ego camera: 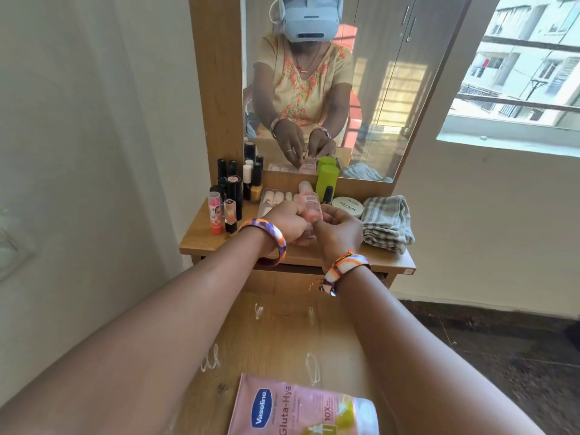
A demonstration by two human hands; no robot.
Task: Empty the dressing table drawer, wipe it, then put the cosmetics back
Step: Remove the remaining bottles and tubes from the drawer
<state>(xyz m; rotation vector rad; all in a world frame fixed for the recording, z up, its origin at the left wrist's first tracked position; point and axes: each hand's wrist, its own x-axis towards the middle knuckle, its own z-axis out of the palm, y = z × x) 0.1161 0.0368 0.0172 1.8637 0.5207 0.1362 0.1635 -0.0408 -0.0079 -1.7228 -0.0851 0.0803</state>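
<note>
Both hands hold a small pink bottle (309, 205) above the dressing table top (201, 243). My left hand (287, 222) grips its left side and my right hand (337, 230) its right side and base. The pulled-out drawer (282, 334) lies below my forearms, and a pink Vaseline lotion bottle (301, 406) lies flat in its near end. On the table top stand several lipsticks and nail polishes (232, 196), a green cylinder (326, 182), a nail-tip pack (274, 200), a white round jar (347, 206) and a folded grey checked cloth (387, 224).
A mirror (345, 89) rises behind the table top and reflects a person with a headset. A white wall (94, 152) stands close on the left. A window (527, 67) is at the right, with dark floor (502, 356) below it.
</note>
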